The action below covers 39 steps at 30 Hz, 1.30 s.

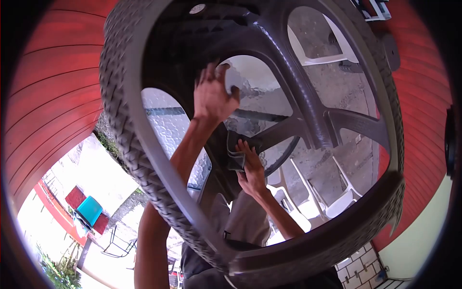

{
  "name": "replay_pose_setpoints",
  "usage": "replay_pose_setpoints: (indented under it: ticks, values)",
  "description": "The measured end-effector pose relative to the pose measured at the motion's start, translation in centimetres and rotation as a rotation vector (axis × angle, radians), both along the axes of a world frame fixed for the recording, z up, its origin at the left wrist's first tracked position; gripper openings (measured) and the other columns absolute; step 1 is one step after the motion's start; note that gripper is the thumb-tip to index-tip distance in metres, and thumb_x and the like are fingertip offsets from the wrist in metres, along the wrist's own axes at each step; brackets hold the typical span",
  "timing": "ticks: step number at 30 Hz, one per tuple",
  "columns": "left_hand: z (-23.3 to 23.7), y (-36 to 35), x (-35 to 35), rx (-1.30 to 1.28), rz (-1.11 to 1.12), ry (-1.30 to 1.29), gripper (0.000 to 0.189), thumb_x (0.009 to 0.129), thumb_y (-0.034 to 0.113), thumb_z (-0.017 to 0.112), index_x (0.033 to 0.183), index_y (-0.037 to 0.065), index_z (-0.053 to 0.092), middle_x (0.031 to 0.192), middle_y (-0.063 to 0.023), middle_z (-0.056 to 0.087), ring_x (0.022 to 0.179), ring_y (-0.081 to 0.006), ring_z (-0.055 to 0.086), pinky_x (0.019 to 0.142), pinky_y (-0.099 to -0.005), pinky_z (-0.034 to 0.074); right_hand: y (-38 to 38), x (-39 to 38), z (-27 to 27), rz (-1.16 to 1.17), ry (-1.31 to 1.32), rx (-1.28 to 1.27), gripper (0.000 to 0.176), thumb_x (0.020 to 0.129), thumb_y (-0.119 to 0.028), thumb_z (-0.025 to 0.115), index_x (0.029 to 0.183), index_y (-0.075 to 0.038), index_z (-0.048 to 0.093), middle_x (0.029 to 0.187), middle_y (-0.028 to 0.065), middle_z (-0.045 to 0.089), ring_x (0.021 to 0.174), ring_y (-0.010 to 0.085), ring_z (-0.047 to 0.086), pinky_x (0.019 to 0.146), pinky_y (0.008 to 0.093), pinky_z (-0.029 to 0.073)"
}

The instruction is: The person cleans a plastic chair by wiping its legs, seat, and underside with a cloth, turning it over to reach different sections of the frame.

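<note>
A dark brown plastic chair (308, 91) with a woven-pattern rim fills the middle of the view, tipped so that its hollow side faces me. My left hand (214, 95) lies against the dark inner surface, fingers spread, with nothing visible in it. Lower and to the right, my right hand (250, 166) presses a folded grey-green cloth (234, 155) against a strut of the chair. Its fingers rest on the cloth. My forearms pass behind the chair's near rim.
Under the chair is a glass-topped surface (252, 77). White plastic chairs (344, 202) stand beyond it on the concrete floor. Red walls (53, 72) rise on both sides. At the lower left are a teal seat (89, 210) and plants (60, 269).
</note>
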State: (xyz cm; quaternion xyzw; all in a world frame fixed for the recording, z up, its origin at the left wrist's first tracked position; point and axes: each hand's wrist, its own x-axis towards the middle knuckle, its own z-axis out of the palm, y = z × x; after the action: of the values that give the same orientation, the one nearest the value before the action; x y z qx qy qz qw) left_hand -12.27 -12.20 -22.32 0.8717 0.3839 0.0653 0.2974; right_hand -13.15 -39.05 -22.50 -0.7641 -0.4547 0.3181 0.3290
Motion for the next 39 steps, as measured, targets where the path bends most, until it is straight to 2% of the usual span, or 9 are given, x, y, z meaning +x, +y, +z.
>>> replay_pose_setpoints:
  ticks: [1, 4, 10, 12, 13, 17, 29, 31, 39]
  values:
    - [0.9, 0.4, -0.7, 0.101, 0.052, -0.143, 0.046, 0.078, 0.011, 0.070, 0.123, 0.005, 0.063, 0.129, -0.0210, 0.063, 0.123, -0.0443, 0.055, 0.104, -0.0482, 0.047, 0.4, 0.6, 0.8, 0.032, -0.014, -0.005, 0.068, 0.078, 0.002, 0.072, 0.144, 0.000, 0.056, 0.155, 0.0202, 0.048, 0.145, 0.0398, 0.045, 0.118, 0.0553, 0.039]
    - [4.1, -0.2, -2.7, 0.110, 0.275, -0.196, 0.041, 0.075, 0.004, 0.069, 0.116, 0.003, 0.066, 0.112, -0.0188, 0.066, 0.115, -0.0426, 0.058, 0.100, -0.0494, 0.046, 0.3, 1.5, 0.3, 0.015, 0.032, 0.048, 0.060, 0.081, 0.002, 0.072, 0.140, -0.001, 0.060, 0.151, 0.0195, 0.054, 0.142, 0.0377, 0.049, 0.119, 0.0522, 0.039]
    - [3.9, -4.6, -4.9, 0.302, 0.530, -0.125, 0.066, 0.081, 0.000, 0.066, 0.140, -0.007, 0.037, 0.140, -0.0322, 0.039, 0.131, -0.0488, 0.040, 0.112, -0.0572, 0.030, -0.2, 1.3, -0.5, -0.111, 0.276, 0.096, 0.050, 0.085, -0.001, 0.072, 0.135, -0.005, 0.064, 0.148, 0.0166, 0.058, 0.139, 0.0339, 0.053, 0.121, 0.0503, 0.036]
    - [0.1, -6.9, -6.2, 0.093, 0.711, -0.227, 0.066, 0.086, 0.003, 0.067, 0.142, -0.008, 0.033, 0.141, -0.0359, 0.034, 0.133, -0.0523, 0.038, 0.110, -0.0569, 0.033, -0.3, 1.8, -0.6, -0.024, 0.172, 0.057, 0.055, 0.084, -0.001, 0.073, 0.137, -0.006, 0.063, 0.151, 0.0162, 0.055, 0.142, 0.0330, 0.051, 0.121, 0.0512, 0.035]
    - [-0.9, -7.6, -7.0, -0.027, 0.787, -0.205, 0.055, 0.095, 0.013, 0.064, 0.140, -0.007, 0.039, 0.133, -0.0379, 0.047, 0.122, -0.0525, 0.052, 0.099, -0.0539, 0.043, 0.1, 1.7, 0.0, 0.034, 0.095, 0.009, 0.058, 0.083, -0.002, 0.072, 0.140, -0.006, 0.061, 0.153, 0.0161, 0.053, 0.143, 0.0327, 0.049, 0.121, 0.0516, 0.035]
    - [-0.8, -7.3, -7.3, -0.213, 0.696, -0.053, 0.038, 0.108, 0.026, 0.047, 0.126, -0.006, 0.052, 0.085, -0.0344, 0.067, 0.081, -0.0553, 0.065, 0.068, -0.0586, 0.047, 2.5, 0.5, 1.9, 0.215, -0.110, -0.172, 0.068, 0.082, -0.005, 0.070, 0.148, -0.005, 0.052, 0.160, 0.0165, 0.044, 0.150, 0.0325, 0.040, 0.121, 0.0529, 0.033]
    - [-1.6, -6.1, -9.0, -0.252, 0.672, -0.061, 0.045, 0.108, 0.027, 0.046, 0.128, -0.013, 0.052, 0.082, -0.0387, 0.063, 0.080, -0.0563, 0.064, 0.066, -0.0583, 0.045, 20.2, 4.3, -2.5, 0.206, -0.462, -0.011, 0.066, 0.089, -0.017, 0.069, 0.148, 0.006, 0.049, 0.165, 0.0178, 0.036, 0.155, 0.0331, 0.031, 0.124, 0.0559, 0.024]
    - [-1.2, -5.9, -8.8, -0.287, 0.696, -0.051, 0.045, 0.108, 0.027, 0.046, 0.129, -0.013, 0.052, 0.082, -0.0385, 0.063, 0.079, -0.0564, 0.063, 0.066, -0.0584, 0.045, 21.9, 6.1, -2.6, 0.118, -0.560, 0.041, 0.053, 0.087, -0.017, 0.070, 0.134, 0.006, 0.062, 0.163, 0.0178, 0.040, 0.154, 0.0300, 0.033, 0.125, 0.0555, 0.021]
    - [-1.3, -6.2, -8.0, -0.230, 0.695, -0.153, 0.044, 0.108, 0.023, 0.049, 0.129, -0.015, 0.052, 0.073, -0.0352, 0.061, 0.068, -0.0540, 0.062, 0.060, -0.0565, 0.043, 17.1, 13.8, -1.0, -0.009, -0.731, -0.126, 0.058, 0.087, -0.019, 0.073, 0.141, -0.005, 0.059, 0.163, 0.0087, 0.043, 0.154, 0.0227, 0.035, 0.126, 0.0630, 0.014]
